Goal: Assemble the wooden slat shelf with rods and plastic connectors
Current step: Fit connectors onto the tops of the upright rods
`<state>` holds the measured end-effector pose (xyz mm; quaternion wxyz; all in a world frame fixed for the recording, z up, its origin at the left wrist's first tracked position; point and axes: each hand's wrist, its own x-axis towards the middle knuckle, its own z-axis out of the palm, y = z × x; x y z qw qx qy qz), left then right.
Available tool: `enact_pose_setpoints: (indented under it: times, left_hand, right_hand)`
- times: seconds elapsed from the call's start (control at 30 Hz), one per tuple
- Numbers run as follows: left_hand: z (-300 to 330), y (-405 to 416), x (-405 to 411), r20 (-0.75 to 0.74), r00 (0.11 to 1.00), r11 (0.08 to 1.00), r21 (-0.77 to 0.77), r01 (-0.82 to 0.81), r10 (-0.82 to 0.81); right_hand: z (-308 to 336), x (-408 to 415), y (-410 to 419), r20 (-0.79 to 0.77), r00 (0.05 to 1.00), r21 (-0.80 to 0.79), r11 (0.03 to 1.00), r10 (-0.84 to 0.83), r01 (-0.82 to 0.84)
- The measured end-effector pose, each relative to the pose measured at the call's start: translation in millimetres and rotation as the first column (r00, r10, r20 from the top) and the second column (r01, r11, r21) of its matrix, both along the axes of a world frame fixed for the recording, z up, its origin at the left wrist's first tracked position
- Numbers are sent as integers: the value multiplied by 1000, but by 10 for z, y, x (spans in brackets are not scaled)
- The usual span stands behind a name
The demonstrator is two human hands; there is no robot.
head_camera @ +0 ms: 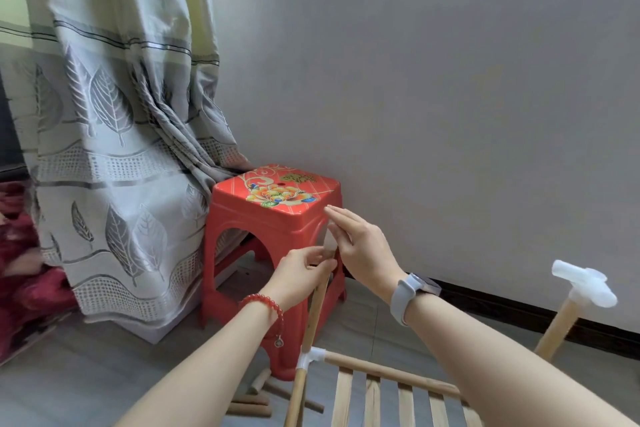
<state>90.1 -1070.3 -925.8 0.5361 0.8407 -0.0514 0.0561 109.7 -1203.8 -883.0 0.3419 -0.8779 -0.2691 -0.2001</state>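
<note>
An upright wooden rod (313,317) rises from a white plastic connector (310,358) at the near-left corner of the slat shelf (374,399). My left hand (303,276) pinches the rod's top end. A translucent white connector (327,238) sits on that end, with the flat palm of my right hand (360,246) against its side, fingers extended. A second upright rod (557,329) at the right carries another white connector (585,282) on top. The shelf's far rail (391,371) runs from the corner connector toward my right forearm.
A red plastic stool (277,215) stands right behind the hands, against the white wall. A grey leaf-pattern curtain (114,149) hangs at left. Several loose short rods (256,399) lie on the grey floor below the stool.
</note>
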Motion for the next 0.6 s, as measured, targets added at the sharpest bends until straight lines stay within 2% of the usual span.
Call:
enact_pose_setpoints:
  times: [0.07, 0.17, 0.23, 0.3, 0.37, 0.43, 0.47, 0.6]
  left_hand:
    - [30, 25, -75, -57, 998, 994, 103, -23, 29]
    - [71, 105, -263, 7, 994, 961, 255, -108, 110]
    - [99, 205, -419, 60, 984, 928, 327, -180, 170]
    - [142, 313, -656, 92, 969, 905, 347, -247, 230]
    - [240, 436, -924, 117, 951, 892, 330, -309, 286]
    - [408, 554, -1254, 139, 934, 884, 304, -356, 329]
    - [518, 610, -1441, 151, 928, 878, 304, -370, 340]
    - [994, 828, -2205, 210, 902, 841, 330, -429, 377]
  right_hand:
    - [109, -14, -110, -19, 1000, -159, 987, -5, 2]
    - [230, -108, -174, 62, 992, -359, 925, -106, 121]
    - [277, -258, -135, 110, 982, -332, 925, -154, 183]
    - [277, -479, -66, 88, 987, -255, 954, -138, 156]
    - [336, -741, -1, -53, 997, -197, 980, -47, 36]
    - [496, -1066, 34, -219, 974, -127, 989, 51, -80]
    - [601, -1209, 46, -255, 963, -96, 989, 82, -109]
    - [1035, -1744, 134, -227, 966, -18, 991, 123, -131]
